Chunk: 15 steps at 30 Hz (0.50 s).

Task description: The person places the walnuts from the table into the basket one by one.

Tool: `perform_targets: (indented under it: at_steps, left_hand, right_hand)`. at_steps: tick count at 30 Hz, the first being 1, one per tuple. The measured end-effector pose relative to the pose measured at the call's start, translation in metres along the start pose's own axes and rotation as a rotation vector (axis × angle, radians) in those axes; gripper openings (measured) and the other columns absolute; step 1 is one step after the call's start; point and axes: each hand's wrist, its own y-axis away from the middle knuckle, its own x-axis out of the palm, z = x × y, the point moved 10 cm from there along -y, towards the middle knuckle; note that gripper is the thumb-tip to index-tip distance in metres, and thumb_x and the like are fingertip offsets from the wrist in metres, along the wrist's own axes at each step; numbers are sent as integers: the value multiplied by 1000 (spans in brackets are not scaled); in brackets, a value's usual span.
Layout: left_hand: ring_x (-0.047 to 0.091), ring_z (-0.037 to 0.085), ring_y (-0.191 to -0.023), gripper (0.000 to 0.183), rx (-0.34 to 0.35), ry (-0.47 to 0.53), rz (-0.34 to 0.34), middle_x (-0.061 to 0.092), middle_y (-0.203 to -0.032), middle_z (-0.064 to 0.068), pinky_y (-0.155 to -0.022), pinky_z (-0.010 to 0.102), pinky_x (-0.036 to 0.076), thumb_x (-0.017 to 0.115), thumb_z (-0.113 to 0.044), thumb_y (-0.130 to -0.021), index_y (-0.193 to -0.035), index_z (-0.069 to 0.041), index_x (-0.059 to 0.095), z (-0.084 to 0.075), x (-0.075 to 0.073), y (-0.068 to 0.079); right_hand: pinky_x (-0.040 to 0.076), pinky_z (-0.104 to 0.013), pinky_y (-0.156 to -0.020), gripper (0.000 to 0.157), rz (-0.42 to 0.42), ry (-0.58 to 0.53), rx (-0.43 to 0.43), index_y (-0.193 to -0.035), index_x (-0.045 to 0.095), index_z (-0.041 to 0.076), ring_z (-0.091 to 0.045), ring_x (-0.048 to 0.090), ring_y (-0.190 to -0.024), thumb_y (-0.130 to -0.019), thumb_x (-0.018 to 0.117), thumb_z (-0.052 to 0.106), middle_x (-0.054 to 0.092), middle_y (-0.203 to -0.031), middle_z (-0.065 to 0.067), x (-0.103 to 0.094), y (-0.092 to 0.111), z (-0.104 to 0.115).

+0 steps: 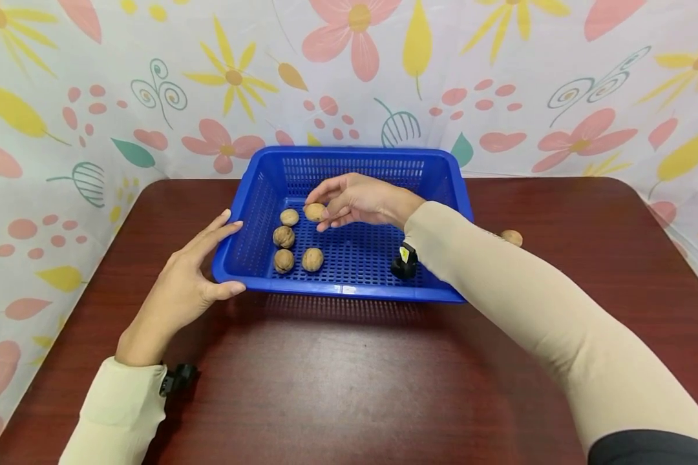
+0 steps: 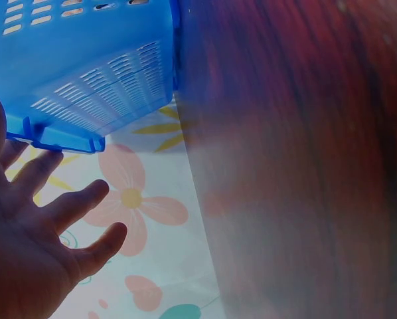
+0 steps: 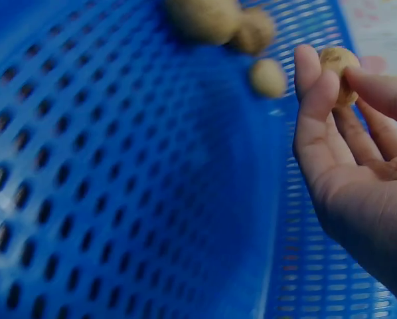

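Observation:
Inside a blue plastic basket (image 1: 343, 290), my right hand (image 1: 357, 200) pinches a walnut (image 1: 315, 212) between thumb and fingertips. The right wrist view also shows this walnut (image 3: 339, 70) between the fingers, above the perforated basket floor (image 3: 132, 166). Several other walnuts (image 1: 284, 237) rest on the basket's left side. My left hand (image 1: 189, 274) is at the basket's left end, its fingers spread and fairly straight, thumb near the front corner. From the left wrist, the fingertips of this hand (image 2: 46, 219) appear at the basket's rim (image 2: 59, 143).
One more walnut (image 1: 512, 237) lies on the dark red wooden table (image 1: 349, 381) right of the basket, partly hidden by my right sleeve. A flower-patterned cloth (image 1: 349, 84) hangs behind the table. The basket stands near the table's back edge.

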Motion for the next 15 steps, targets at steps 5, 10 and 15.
perform_targets:
  at_steps: [5, 10, 15]
  left_hand:
    - [55, 40, -140, 91, -10, -9, 0, 34, -172, -3, -100, 36, 54, 93, -39, -78, -157, -26, 50, 0, -1, 0]
    - [60, 39, -133, 91, -1, 5, 3, 33, -172, -4, -87, 0, 38, 93, -36, -79, -158, -26, 49, 2, 2, 0]
    - [57, 41, -138, 91, -9, 0, 2, 33, -172, -4, -98, 21, 53, 93, -36, -79, -158, -26, 48, 3, 2, 0]
  right_hand:
    - [57, -31, -78, 36, 16, 121, 59, -133, 63, 2, -23, 76, -92, -99, 57, -7, 71, -115, -8, 4, -9, -19]
    - [57, -32, -80, 34, 9, 172, 91, -131, 65, 3, -23, 75, -91, -99, 56, -7, 70, -115, -7, 6, -13, -30]
    - [58, -31, -79, 36, 13, 202, 96, -130, 65, 1, -22, 75, -91, -98, 54, -10, 66, -137, -13, 9, -16, -33]
